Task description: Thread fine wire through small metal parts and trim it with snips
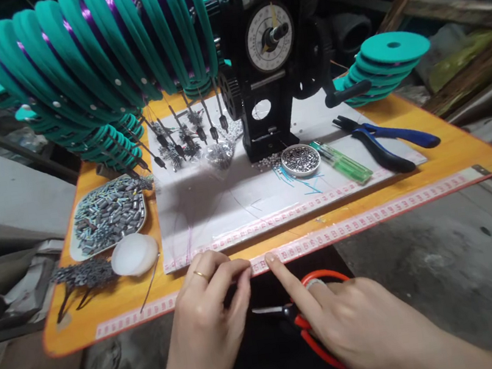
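Observation:
My left hand [209,307] is at the table's front edge, thumb and forefinger pinched together over the measuring tape [349,226]. Whatever lies in that pinch is too small to make out. A ring is on one of its fingers. My right hand [338,309] has its forefinger stretched out, with the tip pressing on the tape just right of the left fingertips. Its other fingers are curled around red-handled scissors [323,348], whose blades point left below the table edge. The hand covers part of the handles.
A black hand-cranked winder [265,101] with a dial stands behind, beside green spools [92,53] of purple wire. Around the white board [202,197] are pliers [383,142], a green lighter [344,160], a dish of small metal bits [300,159] and a tray of grey cylinders [109,214].

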A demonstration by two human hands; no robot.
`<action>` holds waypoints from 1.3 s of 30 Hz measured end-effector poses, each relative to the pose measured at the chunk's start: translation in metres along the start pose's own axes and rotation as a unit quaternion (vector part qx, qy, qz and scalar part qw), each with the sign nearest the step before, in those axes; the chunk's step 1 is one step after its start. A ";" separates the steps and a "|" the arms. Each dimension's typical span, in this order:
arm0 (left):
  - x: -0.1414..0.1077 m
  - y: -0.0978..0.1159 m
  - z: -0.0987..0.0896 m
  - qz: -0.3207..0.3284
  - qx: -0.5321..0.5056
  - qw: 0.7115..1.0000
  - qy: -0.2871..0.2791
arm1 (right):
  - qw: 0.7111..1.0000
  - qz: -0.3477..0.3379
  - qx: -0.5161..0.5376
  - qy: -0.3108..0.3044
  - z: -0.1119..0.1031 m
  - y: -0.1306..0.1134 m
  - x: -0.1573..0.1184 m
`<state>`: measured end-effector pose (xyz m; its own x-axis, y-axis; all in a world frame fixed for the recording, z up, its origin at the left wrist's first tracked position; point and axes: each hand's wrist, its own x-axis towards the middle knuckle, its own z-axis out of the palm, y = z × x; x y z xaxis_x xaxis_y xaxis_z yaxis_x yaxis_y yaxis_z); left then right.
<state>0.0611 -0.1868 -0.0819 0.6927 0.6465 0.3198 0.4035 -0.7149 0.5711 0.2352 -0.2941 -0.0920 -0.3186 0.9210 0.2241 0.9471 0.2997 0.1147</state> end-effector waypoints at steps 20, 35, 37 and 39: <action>0.004 0.004 0.010 -0.017 0.006 0.999 0.044 | 0.997 0.040 0.060 -0.001 0.012 -0.005 -0.007; -0.016 0.022 0.013 -0.028 -0.045 0.985 0.165 | 0.787 0.205 0.571 -0.111 0.010 -0.019 -0.003; -0.018 0.022 0.011 -0.031 -0.038 0.985 0.166 | 0.764 0.212 0.595 -0.127 0.008 -0.020 0.000; -0.018 0.022 0.010 -0.031 -0.035 0.985 0.166 | 0.754 0.217 0.605 -0.135 0.007 -0.020 0.001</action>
<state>0.0631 -0.2169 -0.0831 0.4293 0.7483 0.5057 0.3887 -0.6585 0.6444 0.2161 -0.2972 -0.1007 -0.1034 0.9657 -0.2383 0.3537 -0.1882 -0.9162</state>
